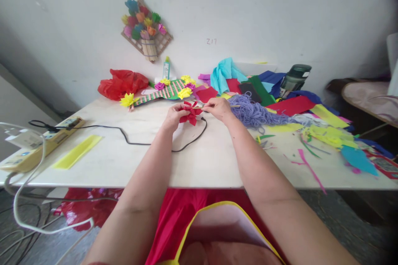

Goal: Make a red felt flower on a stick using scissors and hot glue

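Observation:
A red paper flower point(192, 115) with pointed petals is held over the table by my left hand point(174, 116), whose fingers pinch its left side. My right hand point(218, 108) is closed on a thin pale stick point(199, 108), which reaches across to the flower's petals. Whether the stick is fixed to the flower I cannot tell. Behind my hands lies a green guitar-shaped piece point(169, 91) with pink strips and several yellow and purple paper flowers. A tangle of purple yarn point(253, 109) lies just right of my right hand.
A yellow power strip point(40, 145) with plugs stands at the left; its black cable point(124, 136) runs toward my hands. Nearby lies a yellow paper strip point(77, 152). Coloured paper, scraps and a dark bottle point(297, 78) crowd the right. A red plastic bag point(122, 83) sits at the back left.

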Demonstrator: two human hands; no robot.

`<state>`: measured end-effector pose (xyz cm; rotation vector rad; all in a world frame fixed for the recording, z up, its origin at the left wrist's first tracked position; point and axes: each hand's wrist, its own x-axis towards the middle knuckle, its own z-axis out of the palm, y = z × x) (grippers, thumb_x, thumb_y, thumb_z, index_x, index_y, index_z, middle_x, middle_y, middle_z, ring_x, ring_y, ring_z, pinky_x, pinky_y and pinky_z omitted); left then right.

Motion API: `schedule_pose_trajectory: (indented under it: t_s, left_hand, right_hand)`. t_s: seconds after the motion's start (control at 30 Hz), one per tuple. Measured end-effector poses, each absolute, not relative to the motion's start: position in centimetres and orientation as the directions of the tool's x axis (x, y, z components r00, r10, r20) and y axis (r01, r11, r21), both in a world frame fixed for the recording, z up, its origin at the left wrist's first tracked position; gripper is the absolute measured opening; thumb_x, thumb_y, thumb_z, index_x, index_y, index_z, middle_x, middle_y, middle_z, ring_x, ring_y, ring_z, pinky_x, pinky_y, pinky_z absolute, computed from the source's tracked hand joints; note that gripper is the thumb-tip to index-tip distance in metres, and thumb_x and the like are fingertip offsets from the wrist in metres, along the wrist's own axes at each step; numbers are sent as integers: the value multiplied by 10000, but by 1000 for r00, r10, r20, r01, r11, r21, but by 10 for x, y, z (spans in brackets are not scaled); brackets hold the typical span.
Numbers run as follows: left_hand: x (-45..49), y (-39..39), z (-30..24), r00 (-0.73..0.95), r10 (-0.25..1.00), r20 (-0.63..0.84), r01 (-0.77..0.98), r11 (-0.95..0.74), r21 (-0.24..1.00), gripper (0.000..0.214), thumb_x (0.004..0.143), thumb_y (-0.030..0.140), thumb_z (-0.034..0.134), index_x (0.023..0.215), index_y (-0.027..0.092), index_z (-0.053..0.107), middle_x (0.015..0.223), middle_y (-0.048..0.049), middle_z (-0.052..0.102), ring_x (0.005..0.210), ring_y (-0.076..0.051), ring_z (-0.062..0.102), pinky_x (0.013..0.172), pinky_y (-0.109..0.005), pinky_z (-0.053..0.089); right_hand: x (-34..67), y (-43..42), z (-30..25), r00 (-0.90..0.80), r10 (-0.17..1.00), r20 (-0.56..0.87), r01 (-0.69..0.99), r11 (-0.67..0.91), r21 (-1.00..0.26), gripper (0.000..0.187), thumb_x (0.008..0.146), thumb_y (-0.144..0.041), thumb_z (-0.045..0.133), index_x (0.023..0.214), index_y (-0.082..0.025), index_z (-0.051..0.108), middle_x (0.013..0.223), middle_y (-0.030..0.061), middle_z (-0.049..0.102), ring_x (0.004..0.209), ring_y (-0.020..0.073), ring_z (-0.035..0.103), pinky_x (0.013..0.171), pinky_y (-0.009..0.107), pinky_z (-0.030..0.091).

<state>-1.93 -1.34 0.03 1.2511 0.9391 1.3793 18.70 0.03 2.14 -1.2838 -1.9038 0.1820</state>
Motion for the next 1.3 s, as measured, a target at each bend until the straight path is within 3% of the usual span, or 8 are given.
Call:
schedule_pose_trajectory:
  t_s: [0.4, 1.3]
  left_hand:
    - [-17, -17, 4, 37, 982, 187, -162, -179, 970, 312, 437, 247, 775, 713, 161, 657, 644, 0, 668, 564, -142, 613, 562, -255, 488]
    - [-15, -19, 7, 1, 975, 222, -100, -221, 970, 296, 446, 260, 749, 720, 179, 672, 649, 1, 660, 546, -139, 577, 528, -253, 449]
  right_hand:
    - [190, -6, 31, -166, 815, 555, 788, 448, -422, 22, 765, -250, 772, 760, -249, 794, 842, 6, 784, 790, 173, 680, 688, 275, 423]
    - [192, -5, 32, -246, 747, 617, 800, 517, -306, 68, 781, -177, 746, 732, -217, 722, 864, 30, 734, 849, 187, 631, 678, 285, 375]
